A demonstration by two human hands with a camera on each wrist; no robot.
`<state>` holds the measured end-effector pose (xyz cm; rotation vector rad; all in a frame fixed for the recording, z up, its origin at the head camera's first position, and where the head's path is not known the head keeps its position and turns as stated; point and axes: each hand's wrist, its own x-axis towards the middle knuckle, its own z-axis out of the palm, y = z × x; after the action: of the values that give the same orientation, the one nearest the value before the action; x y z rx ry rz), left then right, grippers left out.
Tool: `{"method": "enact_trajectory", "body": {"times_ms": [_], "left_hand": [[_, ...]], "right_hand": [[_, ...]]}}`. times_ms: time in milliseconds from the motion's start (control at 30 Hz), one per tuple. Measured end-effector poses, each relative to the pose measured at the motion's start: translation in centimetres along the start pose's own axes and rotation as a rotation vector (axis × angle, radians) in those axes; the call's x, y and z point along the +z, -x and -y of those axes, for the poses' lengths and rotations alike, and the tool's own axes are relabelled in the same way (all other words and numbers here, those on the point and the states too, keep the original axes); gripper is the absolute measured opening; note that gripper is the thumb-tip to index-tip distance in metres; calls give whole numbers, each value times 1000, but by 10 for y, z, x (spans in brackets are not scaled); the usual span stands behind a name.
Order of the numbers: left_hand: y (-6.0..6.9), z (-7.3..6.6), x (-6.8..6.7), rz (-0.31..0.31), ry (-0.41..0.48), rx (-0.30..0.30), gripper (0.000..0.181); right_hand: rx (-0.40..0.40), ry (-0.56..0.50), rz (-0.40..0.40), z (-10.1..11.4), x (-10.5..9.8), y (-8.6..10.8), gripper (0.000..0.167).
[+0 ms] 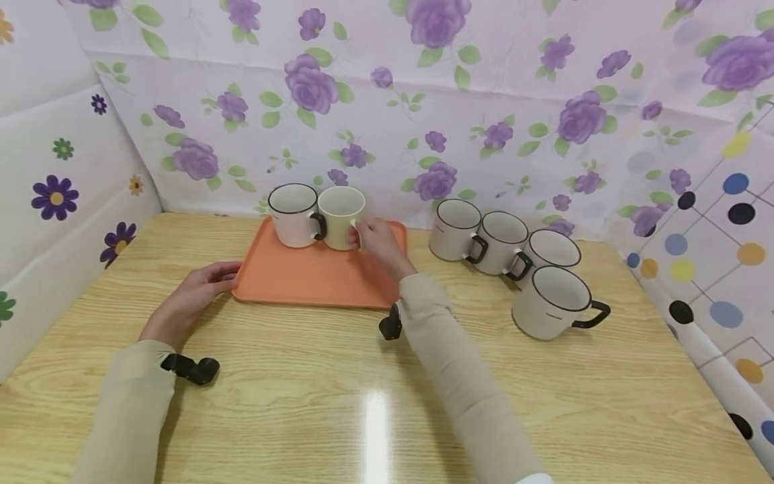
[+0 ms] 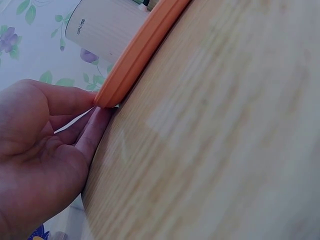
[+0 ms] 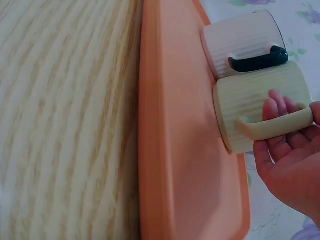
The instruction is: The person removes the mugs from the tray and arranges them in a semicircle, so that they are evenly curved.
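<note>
A cream mug point(image 1: 340, 214) stands upright on an orange tray point(image 1: 314, 279). My right hand point(image 1: 377, 242) holds its handle point(image 3: 280, 125), with fingers passing through the loop. Close on its left, a white mug point(image 1: 293, 218) with a black rim and black handle stands on the same tray. At the tray's left edge my left hand point(image 1: 196, 296) pinches the rim between thumb and fingers; in the left wrist view the fingertips point(image 2: 102, 117) meet the tray's lower corner near the wood. The tray lies flat on the table.
Several white mugs with black rims and handles stand on the wooden table point(image 1: 290, 403) to the right of the tray, the nearest mug point(image 1: 550, 306) with its handle pointing right. A floral cloth point(image 1: 375, 121) hangs behind, with patterned cloths at both sides.
</note>
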<state>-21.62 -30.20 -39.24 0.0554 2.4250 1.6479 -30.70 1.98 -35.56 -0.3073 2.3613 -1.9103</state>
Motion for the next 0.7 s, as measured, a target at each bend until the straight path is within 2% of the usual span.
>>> {"method": "enact_trajectory", "body": {"times_ms": [200, 400, 500, 700], "left_hand": [[-1, 1, 1, 8, 5, 9, 52], [2, 1, 0, 1, 47, 46, 50], [2, 2, 1, -4, 43, 48, 50], [2, 1, 1, -6, 42, 39, 50]], "right_hand": [[16, 67, -44, -3, 1, 1, 36], [-12, 178, -92, -5, -4, 3, 40], [-23, 164, -104, -8, -8, 5, 40], [-54, 63, -136, -12, -20, 10, 40]]}}
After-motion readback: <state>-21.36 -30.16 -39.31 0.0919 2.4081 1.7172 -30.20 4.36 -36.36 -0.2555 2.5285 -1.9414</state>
